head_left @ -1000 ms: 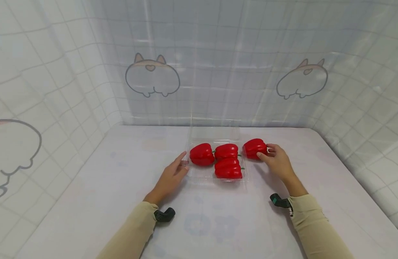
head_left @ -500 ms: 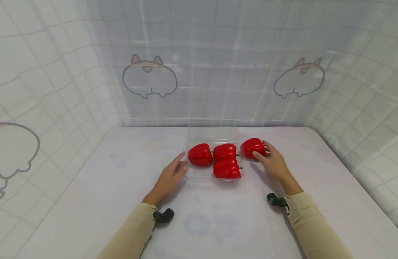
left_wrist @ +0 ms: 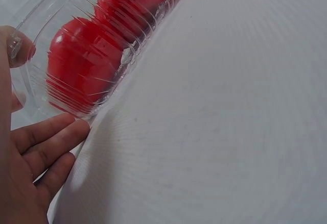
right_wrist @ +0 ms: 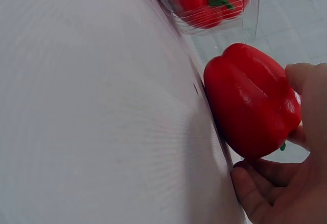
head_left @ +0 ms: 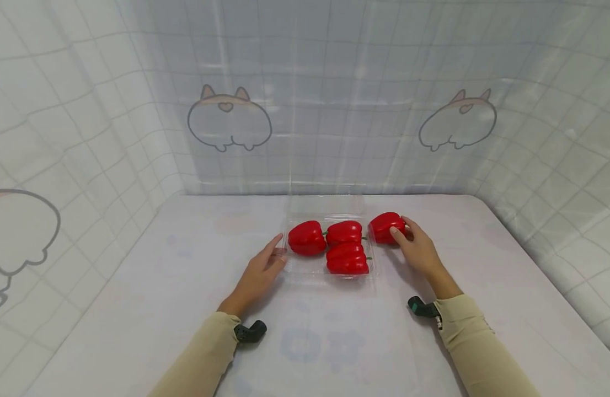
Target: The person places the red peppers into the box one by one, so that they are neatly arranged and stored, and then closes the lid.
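Observation:
A clear plastic clamshell box [head_left: 305,267] lies with its lid raised behind it. Inside are three red bell peppers: one at the left [head_left: 306,238], one at the back right [head_left: 344,232] and one at the front right [head_left: 347,259]. My left hand [head_left: 257,274] rests against the box's left side with fingers extended; in the left wrist view its fingertips touch the plastic. To the right of the box, my right hand [head_left: 420,249] holds another red bell pepper [right_wrist: 250,101] by its stem end, thumb on top. That pepper sits on the table, close to the box wall.
The white table [head_left: 186,331] extends in front of the box and to both sides. White grid-patterned sheets [head_left: 305,110] hang behind and along both sides. A dark wrist camera [head_left: 250,331] is strapped to the left wrist, another [head_left: 422,307] to the right.
My right thumb and fingers have moved farther onto the bell pepper beside the box, which stays where it was. My left hand holds its place; the view has shifted slightly.

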A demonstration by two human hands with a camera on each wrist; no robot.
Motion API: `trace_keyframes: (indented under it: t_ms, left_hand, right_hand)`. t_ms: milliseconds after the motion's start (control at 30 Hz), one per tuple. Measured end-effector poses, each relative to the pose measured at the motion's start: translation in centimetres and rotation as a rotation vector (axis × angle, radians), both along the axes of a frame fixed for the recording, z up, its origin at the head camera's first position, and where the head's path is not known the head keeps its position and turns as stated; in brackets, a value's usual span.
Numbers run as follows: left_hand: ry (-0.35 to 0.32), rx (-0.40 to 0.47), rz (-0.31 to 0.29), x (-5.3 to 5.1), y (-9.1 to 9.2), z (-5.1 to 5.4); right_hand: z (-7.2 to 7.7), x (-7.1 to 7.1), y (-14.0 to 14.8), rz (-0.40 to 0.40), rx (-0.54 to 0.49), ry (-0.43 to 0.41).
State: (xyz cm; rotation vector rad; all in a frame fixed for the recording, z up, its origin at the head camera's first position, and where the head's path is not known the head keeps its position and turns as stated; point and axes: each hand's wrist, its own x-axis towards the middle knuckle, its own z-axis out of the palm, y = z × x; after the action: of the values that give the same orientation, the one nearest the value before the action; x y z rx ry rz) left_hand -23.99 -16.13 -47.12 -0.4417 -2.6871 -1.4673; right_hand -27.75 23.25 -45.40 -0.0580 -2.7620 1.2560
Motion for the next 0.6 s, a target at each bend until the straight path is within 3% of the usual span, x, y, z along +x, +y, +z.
trace_keyframes:
  t_ms: [433, 600]
  left_hand:
    - [-0.004, 0.001, 0.01, 0.1, -0.2, -0.2]
    - [-0.011, 0.007, 0.01, 0.0, -0.1, -0.1]
  right_hand:
    - [-0.2, 0.0, 0.1, -0.016, 0.016, 0.032]
    - [0.2, 0.4, 1.0, -0.019, -0.096, 0.051]
